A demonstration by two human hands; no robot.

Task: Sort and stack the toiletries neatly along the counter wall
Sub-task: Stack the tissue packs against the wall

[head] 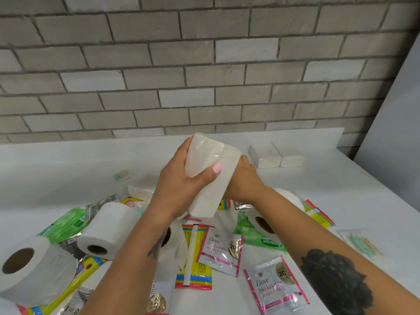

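A white wrapped tissue pack (210, 169) is held up above the middle of the white counter (56, 164). My left hand (179, 185) grips its left side, thumb across the front. My right hand (244, 178) holds it from behind on the right, mostly hidden by the pack. Two more white tissue packs (276, 155) lie side by side near the grey brick wall (204, 64). Below my arms lies a loose pile: toilet rolls (106, 228), green wipe packs (66, 223), Dove sachets (221, 248) and yellow striped packets (196, 255).
A big toilet roll (31, 269) lies at the near left and another roll (270, 214) under my right forearm. A pale sachet (361, 244) rests at the right, a small one (122, 175) left of centre. A white panel (395, 133) closes the right end.
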